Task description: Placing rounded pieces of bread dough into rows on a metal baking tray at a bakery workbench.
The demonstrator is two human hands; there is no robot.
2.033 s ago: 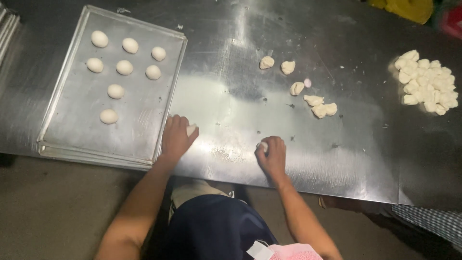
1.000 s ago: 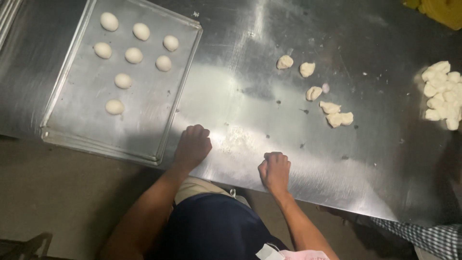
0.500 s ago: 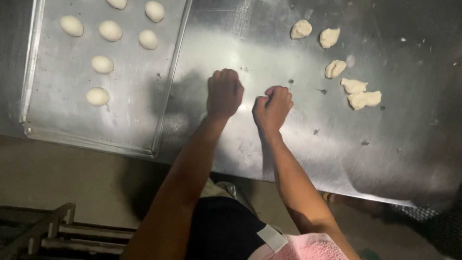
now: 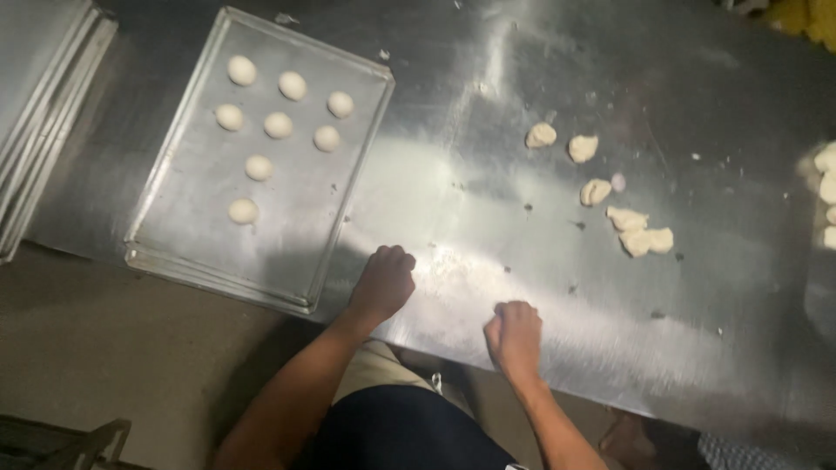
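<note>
My left hand is cupped palm-down on the steel table, just right of the baking tray. My right hand is curled palm-down near the table's front edge, a short gap from the left. Each hand covers a small dough piece, hidden under the palm. Several round white dough balls lie in rows on the tray. Several rough-cut dough pieces lie loose on the table beyond my right hand.
A pile of more dough pieces shows at the right edge. A stack of spare trays lies at the far left. A floury smear marks the table between my hands. The floor shows below the table's edge.
My hands have moved apart and circled on the table, the right one drawing back toward the front edge. The view has shifted, and the tray and dough balls are fully in sight again.
</note>
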